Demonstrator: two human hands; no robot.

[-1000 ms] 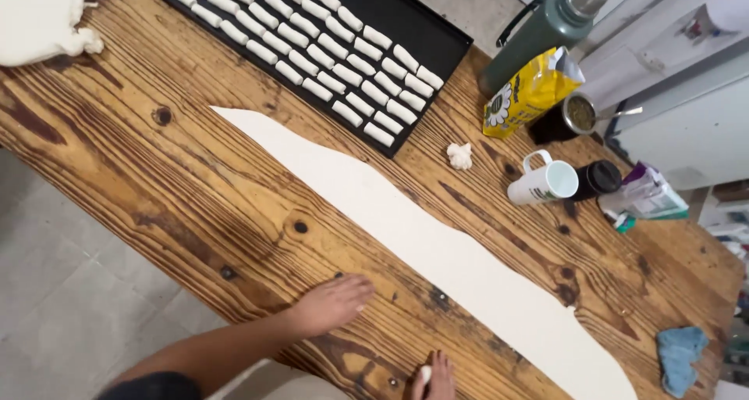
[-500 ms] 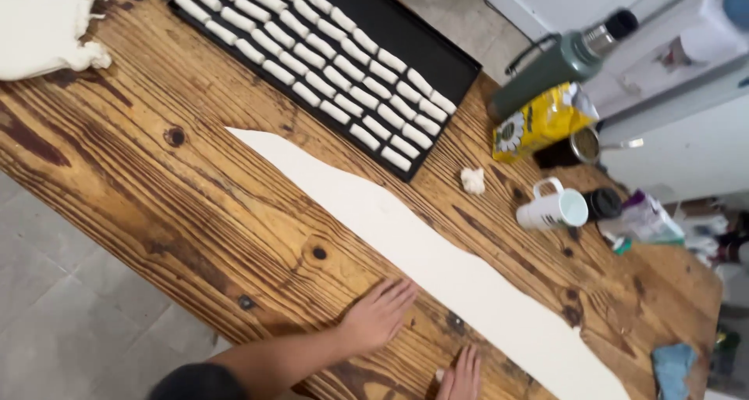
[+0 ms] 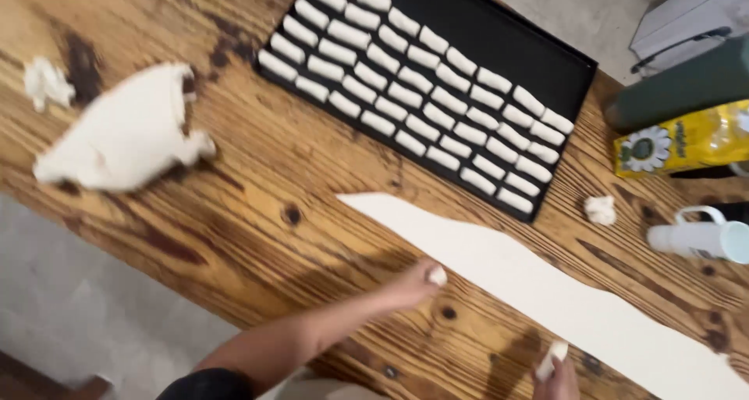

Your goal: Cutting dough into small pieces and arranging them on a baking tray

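Observation:
A long flat strip of pale dough (image 3: 546, 291) lies on the wooden table (image 3: 281, 205). My left hand (image 3: 413, 281) reaches to the strip's near edge and pinches a small piece of dough (image 3: 438, 275). My right hand (image 3: 555, 373) shows only at the bottom edge, holding a small white dough piece (image 3: 552, 359). A black baking tray (image 3: 507, 33) beyond the strip holds several rows of small dough pieces (image 3: 406, 96).
A large lump of dough (image 3: 125, 135) and a small scrap (image 3: 45, 82) lie at the left. A small dough ball (image 3: 600, 210), a white mug (image 3: 698, 238), a yellow bag (image 3: 683, 139) and a dark green bottle (image 3: 679, 88) are at the right.
The view has shifted left and closer to the table. My left hand moved up along the strip's near edge and now pinches a bit of dough.

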